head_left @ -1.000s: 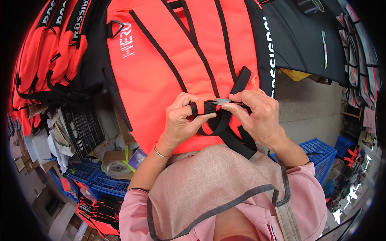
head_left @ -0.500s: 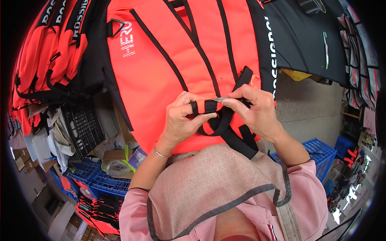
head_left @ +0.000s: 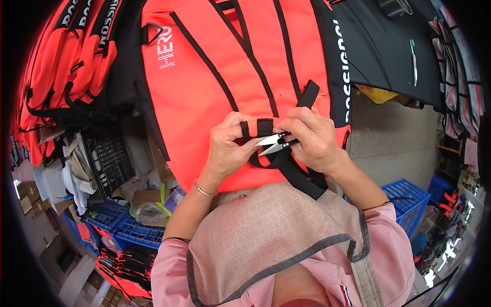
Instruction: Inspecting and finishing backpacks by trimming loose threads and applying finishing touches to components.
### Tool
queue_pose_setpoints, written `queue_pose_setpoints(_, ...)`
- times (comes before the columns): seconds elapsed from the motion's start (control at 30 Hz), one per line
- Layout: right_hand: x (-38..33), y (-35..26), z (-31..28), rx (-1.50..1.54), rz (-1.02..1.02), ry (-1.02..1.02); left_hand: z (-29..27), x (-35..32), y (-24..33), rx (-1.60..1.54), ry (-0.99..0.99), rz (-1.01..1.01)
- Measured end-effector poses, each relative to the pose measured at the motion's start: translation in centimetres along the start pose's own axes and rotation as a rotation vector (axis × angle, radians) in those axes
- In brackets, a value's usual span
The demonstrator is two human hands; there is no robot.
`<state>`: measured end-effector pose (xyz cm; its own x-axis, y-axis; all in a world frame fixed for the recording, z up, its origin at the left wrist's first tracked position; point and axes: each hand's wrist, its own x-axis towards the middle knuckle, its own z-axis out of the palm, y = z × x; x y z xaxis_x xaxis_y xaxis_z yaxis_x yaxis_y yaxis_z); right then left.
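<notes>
Two hands at work on one orange bag (head_left: 215,92) with black trim, spread across the counter. Left hand (head_left: 227,151): fingers curled and pinching a black webbing strap (head_left: 264,126), holding a short loop of it upright just above the thumb. Right hand (head_left: 312,140): fingers closed around small thread snips (head_left: 273,143), whose silver blades stand slightly apart and point toward the left thumb, just beneath the pinched loop. Strap continues below both hands as a wider black band (head_left: 302,179) and above the right fingers as a loose end (head_left: 308,94). Step in hand, by judgement: trimming stray thread at the strap. Next move likely calls for a steady pinch on the webbing and the blade tips set on loose thread only, clear of the thumb. Well left of the fingers: stacked orange bags (head_left: 66,56), black crate (head_left: 107,161). Well right and below: blue crate (head_left: 406,197).
</notes>
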<state>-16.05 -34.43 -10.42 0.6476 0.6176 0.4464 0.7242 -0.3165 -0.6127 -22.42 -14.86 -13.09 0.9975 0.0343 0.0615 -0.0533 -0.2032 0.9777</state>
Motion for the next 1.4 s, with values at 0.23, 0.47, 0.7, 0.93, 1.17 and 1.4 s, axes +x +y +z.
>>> queue_pose_setpoints(0.23, -0.4, 0.4, -0.5, 0.357, 0.100, -0.075, 0.1, 0.2, -0.5, -0.055, -0.008, -0.007)
queue_pose_setpoints(0.47, 1.2, -0.2, 0.0, 0.184, 0.076, -0.076, -0.2, 0.4, -0.4, -0.032, -0.018, -0.026)
queue_pose_setpoints(0.7, 1.5, 0.3, 0.0, 0.052, 0.070, -0.251, 0.0, 0.5, -1.1, -0.050, 0.002, -0.073)
queue_pose_setpoints(0.93, -4.2, 1.5, -8.8, 0.382, 0.654, -0.427, -0.2, 0.5, -1.8, -0.110, 0.025, -0.058)
queue_pose_setpoints(1.17, -2.6, -1.0, -8.1, 0.327, 0.617, 0.167, 0.2, 0.8, -0.4, -0.349, -0.071, -0.005)
queue_pose_setpoints(1.4, 2.4, -3.7, -3.7, -0.181, 0.094, 0.062, 1.4, 1.8, 2.4, 0.200, -0.044, 0.305)
